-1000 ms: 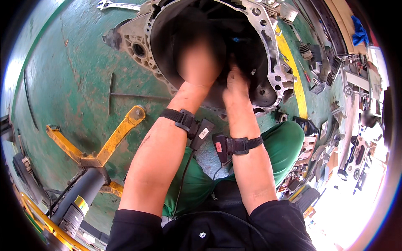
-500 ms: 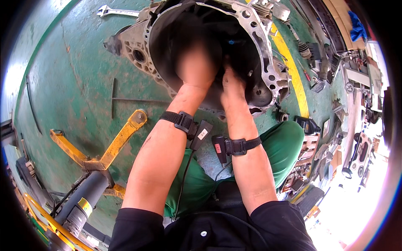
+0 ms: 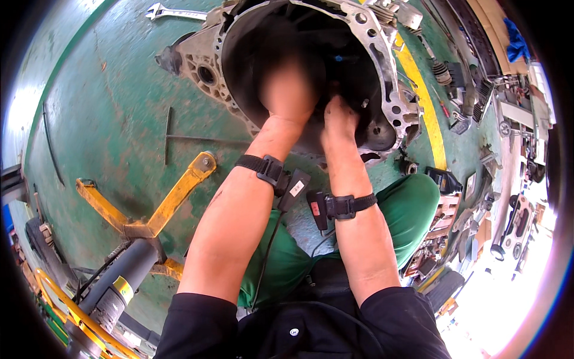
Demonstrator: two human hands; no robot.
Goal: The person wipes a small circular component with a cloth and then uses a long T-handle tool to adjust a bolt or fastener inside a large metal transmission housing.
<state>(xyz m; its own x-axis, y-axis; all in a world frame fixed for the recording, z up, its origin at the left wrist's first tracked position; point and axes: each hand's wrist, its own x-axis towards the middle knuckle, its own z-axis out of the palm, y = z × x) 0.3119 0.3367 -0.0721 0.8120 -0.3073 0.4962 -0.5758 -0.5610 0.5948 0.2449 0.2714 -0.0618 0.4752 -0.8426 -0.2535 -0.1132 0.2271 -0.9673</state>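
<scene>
A large cast-metal bell housing (image 3: 393, 96), apparently of a gearbox, lies on the floor before me with its wide dark opening facing up. Both my hands reach into it. My left hand (image 3: 290, 96) is smeared by a blur, so its fingers and anything in them cannot be made out. To its right my right hand (image 3: 341, 119) is inside the near right part of the opening, fingers curled and closed in deep shadow. What they hold, if anything, is hidden. A small blue spot shows on the dark inner wall beyond the right hand.
An adjustable wrench (image 3: 173, 13) lies at the far left. A T-shaped metal bar (image 3: 203, 140) rests on the green floor. Nearer stands a yellow-armed jack or stand (image 3: 149, 224). Along the right run a yellow floor line (image 3: 431, 128), a drive shaft (image 3: 439, 69) and scattered parts.
The view has shifted slightly, moving the housing and floor a little to the right in the picture. My right hand sits slightly lower and looks more curled. Both hands stay inside the housing.
</scene>
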